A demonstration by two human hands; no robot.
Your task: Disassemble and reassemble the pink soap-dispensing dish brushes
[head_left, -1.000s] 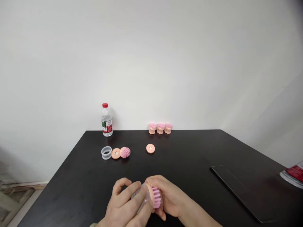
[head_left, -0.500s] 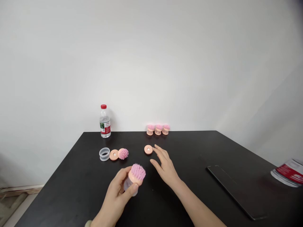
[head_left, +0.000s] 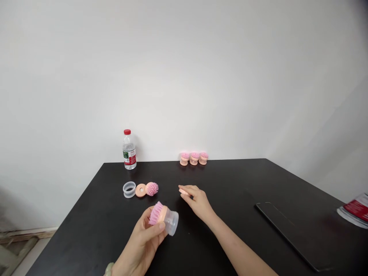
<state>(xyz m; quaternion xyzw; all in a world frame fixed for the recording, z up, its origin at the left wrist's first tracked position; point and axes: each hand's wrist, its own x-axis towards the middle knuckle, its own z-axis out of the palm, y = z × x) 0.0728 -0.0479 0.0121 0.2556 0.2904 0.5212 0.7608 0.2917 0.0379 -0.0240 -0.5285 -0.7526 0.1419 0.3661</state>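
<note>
My left hand (head_left: 146, 237) is wrapped round a pink bristle brush head (head_left: 159, 214) joined to a clear plastic body (head_left: 171, 223). This piece is tilted on its side, bristles to the left, clear end to the right. My right hand (head_left: 198, 201) pinches a peach round cap (head_left: 183, 191) between thumb and fingers; most of the cap is covered by the fingers. Left of the hands, in a row on the table, are a clear plastic ring-shaped body (head_left: 129, 190), another peach disc cap (head_left: 140, 190) and a loose pink brush head (head_left: 152, 188).
Three assembled pink brushes (head_left: 194, 158) stand along the wall at the black table's (head_left: 230, 184) back edge. A water bottle (head_left: 129, 151) with a red cap is at the back left. A flat black slab (head_left: 290, 234) lies to the right, near a red-and-white printed item (head_left: 355, 211).
My right hand has taken hold of the peach cap that lay on the table and brought it slightly nearer. My left hand has turned the brush from bristles up to its side.
</note>
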